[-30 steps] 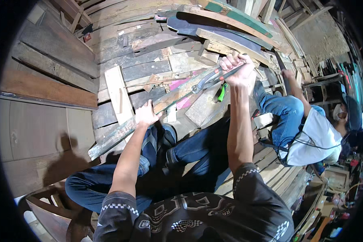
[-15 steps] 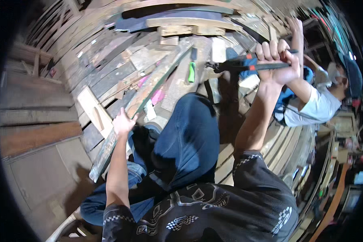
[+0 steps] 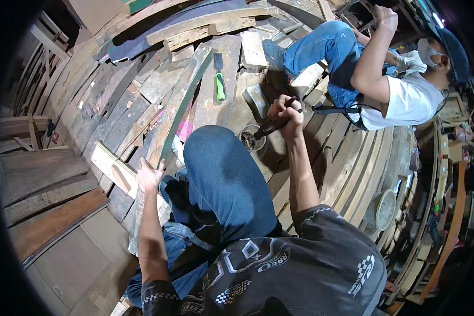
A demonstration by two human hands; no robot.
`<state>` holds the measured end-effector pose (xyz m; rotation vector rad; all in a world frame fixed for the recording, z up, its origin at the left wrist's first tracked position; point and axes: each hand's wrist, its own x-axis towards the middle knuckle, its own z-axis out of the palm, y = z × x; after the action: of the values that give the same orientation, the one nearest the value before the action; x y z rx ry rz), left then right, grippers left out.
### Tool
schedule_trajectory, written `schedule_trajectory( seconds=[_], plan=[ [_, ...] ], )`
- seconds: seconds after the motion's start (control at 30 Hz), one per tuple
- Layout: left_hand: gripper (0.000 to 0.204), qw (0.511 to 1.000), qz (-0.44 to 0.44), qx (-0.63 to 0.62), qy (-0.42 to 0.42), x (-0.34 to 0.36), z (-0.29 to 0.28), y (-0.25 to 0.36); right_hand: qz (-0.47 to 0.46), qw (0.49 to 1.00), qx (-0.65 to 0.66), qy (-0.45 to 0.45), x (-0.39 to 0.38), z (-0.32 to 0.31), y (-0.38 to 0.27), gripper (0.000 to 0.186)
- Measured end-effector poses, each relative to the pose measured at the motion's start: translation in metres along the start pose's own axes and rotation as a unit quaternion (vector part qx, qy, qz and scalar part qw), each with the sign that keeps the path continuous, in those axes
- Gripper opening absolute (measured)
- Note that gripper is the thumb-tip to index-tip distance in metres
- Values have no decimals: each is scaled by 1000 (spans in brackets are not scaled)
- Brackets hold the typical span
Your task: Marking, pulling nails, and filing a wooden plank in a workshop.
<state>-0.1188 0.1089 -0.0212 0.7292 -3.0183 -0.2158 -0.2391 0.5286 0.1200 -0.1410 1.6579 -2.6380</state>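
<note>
My left hand (image 3: 150, 178) grips the edge of a long worn wooden plank (image 3: 166, 122) with a green-painted side, which slants away from me past my left knee. My right hand (image 3: 287, 117) is closed around the handles of dark pliers (image 3: 269, 128), lowered to the right of my raised knee. Their head reaches into a small clear round tub (image 3: 264, 147) with dark small bits in it; what the jaws touch is too small to tell. Beyond my knee lies a chisel (image 3: 219, 87) with a bright green handle, apart from both hands.
A co-worker (image 3: 405, 95) in a white shirt sits at the right, one arm raised. Stacked beams (image 3: 210, 27) lie at the far side. A short pale board (image 3: 109, 164) is left of the plank. A round bucket (image 3: 383, 209) stands at the right on slatted boards.
My right hand has come down and toward the left, bringing the pliers from up in the air to the tub. My left hand stays on the plank. The view has shifted.
</note>
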Motion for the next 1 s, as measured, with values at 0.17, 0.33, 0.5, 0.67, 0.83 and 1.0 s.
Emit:
schedule_trajectory(
  seconds=[0.17, 0.33, 0.5, 0.67, 0.83, 1.0],
  plan=[
    [81, 995, -33, -12, -97, 1, -21, 11, 21, 999, -27, -36, -2, -10, 22, 16],
    [82, 998, -21, 6, -57, 1, -15, 7, 55, 996, -19, -73, 0, -13, 23, 32],
    [76, 994, -42, -18, -98, 3, -21, 15, 42, 997, -7, -71, -2, -12, 14, 48],
    [67, 999, -18, -26, -16, -1, -18, 12, 62, 995, -28, -79, 1, -11, 12, 54],
    [70, 999, -13, -26, -26, 0, -5, 0, -27, 996, -28, -83, 5, -13, 3, 55],
    [72, 997, -16, -48, -60, 2, -10, 6, -106, 988, 34, -110, 35, 21, -47, 55]
  ],
)
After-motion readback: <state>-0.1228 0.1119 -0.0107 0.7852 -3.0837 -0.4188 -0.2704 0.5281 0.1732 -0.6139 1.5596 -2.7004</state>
